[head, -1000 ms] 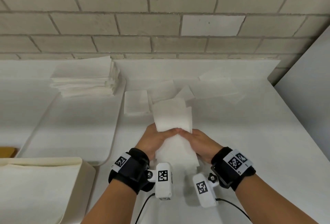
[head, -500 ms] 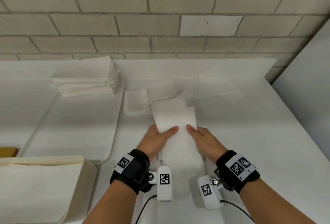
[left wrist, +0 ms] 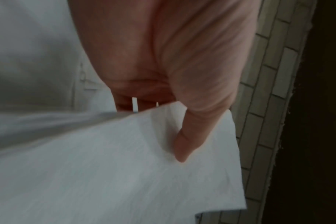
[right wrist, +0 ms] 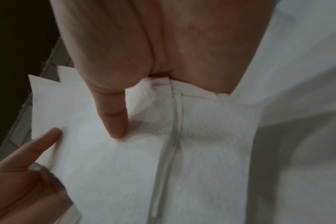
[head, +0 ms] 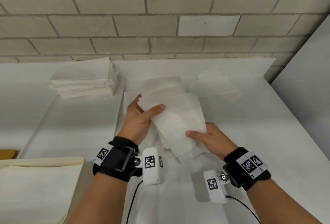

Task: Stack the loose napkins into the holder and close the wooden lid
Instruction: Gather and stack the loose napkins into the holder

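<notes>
While the bundle of napkins (head: 175, 116) is lifted off the white table (head: 250, 143), both hands grasp it: the left hand (head: 139, 122) clamps its far left corner, thumb on top and fingers underneath, and the right hand (head: 212, 139) pinches its near right edge the same way. The sheets in the bundle are fanned and uneven, corners sticking out, so squaring them looks like the step in hand. Just beyond the bundle a few loose napkins (head: 216, 85) lie flat on the table, and to the bundle's left a tidy stack (head: 84, 82) sits at the far end of a white tray (head: 71, 125). Nearer than the bundle and well to its left stands a cream box (head: 35, 184), probably the holder, with something pale inside; at its far edge a brown sliver (head: 8, 154) may be the wooden lid. Judging by this, gathering is only partly done: the rest must be collected, everything loaded, the lid closed
</notes>
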The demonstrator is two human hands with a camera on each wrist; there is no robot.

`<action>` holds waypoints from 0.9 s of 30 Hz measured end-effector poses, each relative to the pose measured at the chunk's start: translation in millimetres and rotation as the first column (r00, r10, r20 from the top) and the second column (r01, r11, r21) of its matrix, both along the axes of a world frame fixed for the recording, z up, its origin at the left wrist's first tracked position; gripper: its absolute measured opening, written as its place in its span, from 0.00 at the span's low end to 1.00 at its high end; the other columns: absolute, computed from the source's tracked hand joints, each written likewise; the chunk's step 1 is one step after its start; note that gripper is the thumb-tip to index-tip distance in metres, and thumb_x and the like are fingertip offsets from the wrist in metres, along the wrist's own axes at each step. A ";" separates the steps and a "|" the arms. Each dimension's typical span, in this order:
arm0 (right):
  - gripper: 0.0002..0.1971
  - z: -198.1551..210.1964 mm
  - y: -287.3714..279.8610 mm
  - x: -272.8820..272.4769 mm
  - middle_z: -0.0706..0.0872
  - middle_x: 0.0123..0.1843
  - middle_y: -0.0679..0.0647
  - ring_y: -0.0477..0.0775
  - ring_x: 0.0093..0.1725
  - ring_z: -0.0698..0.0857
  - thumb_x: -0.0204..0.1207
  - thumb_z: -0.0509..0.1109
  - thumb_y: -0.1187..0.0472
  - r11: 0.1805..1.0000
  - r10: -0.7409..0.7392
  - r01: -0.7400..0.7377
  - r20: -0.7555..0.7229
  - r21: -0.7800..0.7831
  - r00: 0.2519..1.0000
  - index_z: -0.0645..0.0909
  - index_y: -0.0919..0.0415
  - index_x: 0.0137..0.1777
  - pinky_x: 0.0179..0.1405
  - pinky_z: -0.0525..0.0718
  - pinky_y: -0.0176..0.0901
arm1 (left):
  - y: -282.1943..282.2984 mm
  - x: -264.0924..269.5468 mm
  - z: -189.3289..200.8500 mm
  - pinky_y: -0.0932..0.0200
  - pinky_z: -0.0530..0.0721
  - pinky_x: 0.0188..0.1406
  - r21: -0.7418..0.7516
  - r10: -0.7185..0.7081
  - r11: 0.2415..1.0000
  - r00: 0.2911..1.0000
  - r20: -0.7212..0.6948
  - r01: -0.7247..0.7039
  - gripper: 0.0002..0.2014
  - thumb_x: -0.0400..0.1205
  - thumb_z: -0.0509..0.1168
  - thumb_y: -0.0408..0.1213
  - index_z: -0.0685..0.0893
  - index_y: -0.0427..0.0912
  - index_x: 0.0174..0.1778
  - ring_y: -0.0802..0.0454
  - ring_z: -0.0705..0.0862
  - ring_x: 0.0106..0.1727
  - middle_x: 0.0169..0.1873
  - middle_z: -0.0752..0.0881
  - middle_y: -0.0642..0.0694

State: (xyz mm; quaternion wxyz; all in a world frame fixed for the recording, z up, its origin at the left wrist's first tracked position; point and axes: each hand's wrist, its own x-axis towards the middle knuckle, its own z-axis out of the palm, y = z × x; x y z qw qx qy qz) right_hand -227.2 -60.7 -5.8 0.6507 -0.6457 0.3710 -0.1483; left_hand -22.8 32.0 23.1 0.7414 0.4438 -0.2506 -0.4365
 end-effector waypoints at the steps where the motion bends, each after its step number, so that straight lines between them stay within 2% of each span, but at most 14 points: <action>1: 0.09 4.0 -3.3 -2.9 0.93 0.54 0.51 0.51 0.56 0.91 0.79 0.73 0.62 0.999 0.015 -0.016 -0.041 -0.029 0.999 0.88 0.58 0.58 0.63 0.86 0.52 | -0.2 5.5 0.7 0.43 0.87 0.61 0.004 0.021 1.000 0.999 0.034 -0.021 0.22 0.68 0.79 0.23 0.87 0.43 0.56 0.38 0.89 0.61 0.57 0.91 0.37; 3: 0.06 14.1 -11.9 -10.2 0.94 0.50 0.50 0.50 0.50 0.92 0.79 0.73 0.61 0.984 0.067 -0.095 -0.178 -0.153 0.982 0.89 0.56 0.54 0.58 0.88 0.51 | 0.6 14.9 0.5 0.43 0.88 0.59 0.052 0.046 0.997 0.985 0.168 -0.056 0.25 0.63 0.83 0.30 0.87 0.48 0.56 0.39 0.89 0.59 0.56 0.91 0.42; 4: 0.05 21.3 -15.6 -14.0 0.93 0.48 0.49 0.49 0.47 0.92 0.79 0.73 0.60 0.956 0.085 -0.155 -0.269 -0.250 0.959 0.89 0.55 0.52 0.53 0.89 0.50 | 1.6 17.7 -1.8 0.46 0.89 0.56 0.086 0.042 0.994 0.969 0.242 -0.065 0.26 0.63 0.84 0.29 0.87 0.49 0.55 0.42 0.90 0.57 0.54 0.91 0.45; 6: 0.05 36.7 -20.0 -20.4 0.91 0.40 0.49 0.51 0.40 0.89 0.78 0.70 0.58 0.842 0.079 -0.300 -0.449 -0.447 0.890 0.87 0.54 0.46 0.42 0.85 0.48 | 5.9 19.0 -11.4 0.55 0.89 0.50 0.128 -0.002 0.991 0.933 0.361 -0.048 0.25 0.66 0.83 0.23 0.86 0.46 0.55 0.50 0.90 0.51 0.49 0.91 0.49; 8: 0.06 48.1 -18.7 -22.7 0.85 0.34 0.50 0.53 0.35 0.84 0.77 0.67 0.56 0.691 0.006 -0.411 -0.563 -0.595 0.826 0.83 0.55 0.40 0.34 0.79 0.48 | 11.4 16.4 -27.3 0.60 0.87 0.51 0.202 -0.069 0.979 0.883 0.465 -0.030 0.23 0.66 0.82 0.21 0.87 0.44 0.54 0.55 0.88 0.50 0.47 0.90 0.54; 10: 0.05 49.5 -15.1 -20.6 0.82 0.34 0.47 0.51 0.36 0.82 0.77 0.66 0.55 0.591 -0.040 -0.465 -0.599 -0.659 0.799 0.81 0.52 0.41 0.32 0.76 0.45 | 16.7 13.0 -46.0 0.59 0.85 0.56 0.317 -0.153 0.948 0.825 0.545 -0.034 0.23 0.66 0.84 0.24 0.88 0.46 0.53 0.55 0.88 0.52 0.47 0.91 0.55; 11: 0.04 46.7 -13.6 -19.2 0.83 0.37 0.45 0.50 0.38 0.82 0.77 0.67 0.54 0.578 -0.030 -0.493 -0.621 -0.650 0.783 0.83 0.50 0.45 0.34 0.77 0.44 | 18.5 12.0 -55.1 0.57 0.86 0.57 0.365 -0.188 0.930 0.807 0.560 -0.037 0.23 0.66 0.84 0.26 0.88 0.47 0.54 0.55 0.89 0.52 0.47 0.91 0.53; 12: 0.05 40.9 -13.9 -19.1 0.85 0.41 0.44 0.48 0.40 0.83 0.76 0.69 0.54 0.595 0.001 -0.517 -0.643 -0.616 0.766 0.84 0.50 0.50 0.37 0.78 0.43 | 20.5 10.8 -62.7 0.55 0.86 0.58 0.398 -0.207 0.916 0.799 0.565 -0.044 0.24 0.66 0.84 0.26 0.87 0.48 0.55 0.54 0.89 0.53 0.48 0.92 0.53; 14: 0.12 25.8 -21.2 -25.4 0.87 0.46 0.41 0.45 0.43 0.85 0.72 0.75 0.57 0.712 0.086 -0.490 -0.631 -0.503 0.771 0.83 0.47 0.56 0.41 0.82 0.39 | 24.0 9.8 -73.0 0.57 0.85 0.57 0.426 -0.210 0.902 0.795 0.570 -0.067 0.25 0.67 0.83 0.25 0.87 0.50 0.56 0.56 0.89 0.53 0.49 0.91 0.53; 16: 0.19 14.0 -33.3 -38.6 0.88 0.48 0.40 0.41 0.45 0.87 0.67 0.79 0.63 0.829 0.110 -0.377 -0.541 -0.414 0.834 0.84 0.46 0.56 0.45 0.84 0.36 | 26.3 9.9 -76.9 0.65 0.83 0.51 0.425 -0.213 0.903 0.794 0.570 -0.062 0.26 0.67 0.82 0.24 0.87 0.53 0.55 0.59 0.89 0.52 0.48 0.92 0.56; 19: 0.22 2.5 -45.4 -59.2 0.90 0.49 0.42 0.38 0.47 0.88 0.65 0.80 0.72 0.920 0.032 -0.178 -0.387 -0.350 0.922 0.86 0.46 0.53 0.46 0.84 0.31 | 27.4 8.5 -75.7 0.70 0.81 0.45 0.397 -0.215 0.917 0.790 0.574 -0.039 0.24 0.68 0.79 0.20 0.87 0.51 0.52 0.60 0.89 0.47 0.45 0.92 0.57; 22: 0.22 -5.2 -40.4 -62.3 0.91 0.45 0.45 0.41 0.42 0.89 0.66 0.76 0.78 0.942 -0.076 -0.007 -0.234 -0.336 0.969 0.86 0.49 0.49 0.39 0.83 0.29 | 25.7 4.1 -72.5 0.71 0.81 0.45 0.376 -0.202 0.925 0.781 0.590 -0.045 0.23 0.68 0.79 0.20 0.87 0.51 0.51 0.63 0.89 0.46 0.46 0.92 0.59; 25: 0.23 -11.2 -28.4 -53.5 0.91 0.46 0.43 0.41 0.47 0.88 0.65 0.74 0.81 0.933 -0.064 0.014 -0.126 -0.361 0.990 0.88 0.52 0.49 0.46 0.83 0.29 | 22.7 4.0 -73.2 0.67 0.83 0.48 0.378 -0.201 0.925 0.797 0.569 -0.036 0.23 0.68 0.81 0.22 0.88 0.47 0.54 0.59 0.90 0.49 0.48 0.93 0.54; 27: 0.26 -16.2 -27.2 -53.8 0.91 0.49 0.44 0.46 0.50 0.89 0.63 0.74 0.82 0.941 -0.107 0.088 -0.042 -0.327 0.993 0.88 0.51 0.53 0.49 0.86 0.36 | 22.5 5.0 -71.7 0.65 0.84 0.48 0.388 -0.203 0.921 0.822 0.532 -0.024 0.23 0.67 0.82 0.23 0.88 0.44 0.56 0.55 0.91 0.50 0.48 0.93 0.49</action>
